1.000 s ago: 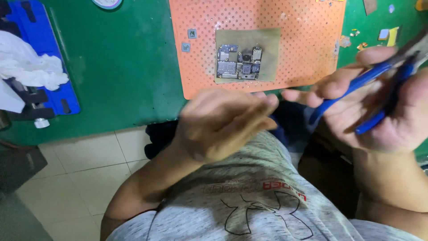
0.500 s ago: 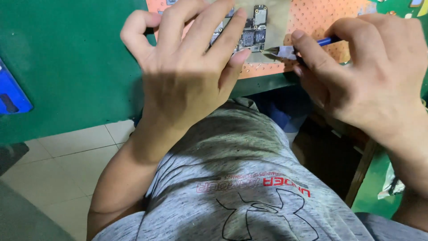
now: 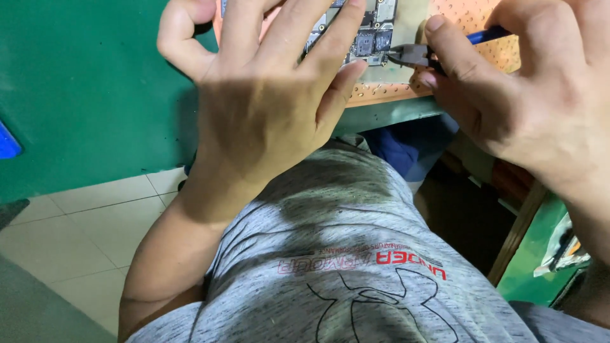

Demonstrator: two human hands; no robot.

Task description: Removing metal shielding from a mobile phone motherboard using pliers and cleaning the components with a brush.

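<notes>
Right hand (image 3: pixel 540 108) is curled around blue-handled pliers (image 3: pixel 416 56), gripping them firmly. Their long axis runs nearly level, metal tip pointing left at a small circuit board (image 3: pixel 372 32). That board lies on an orange perforated mat (image 3: pixel 489 54), near the front edge of the green bench (image 3: pixel 82 89). Left hand (image 3: pixel 267 108) hovers with fingers spread wide, holding nothing, its fingertips over the board's left part. Bare bench stretches away leftward.

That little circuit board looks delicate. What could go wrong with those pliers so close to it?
The pliers in the right hand have their metal tips right at the edge of the circuit board; a slip could scratch or knock off a chip. The left hand hides much of the board, so the fingers near the tips could be nicked.
</notes>
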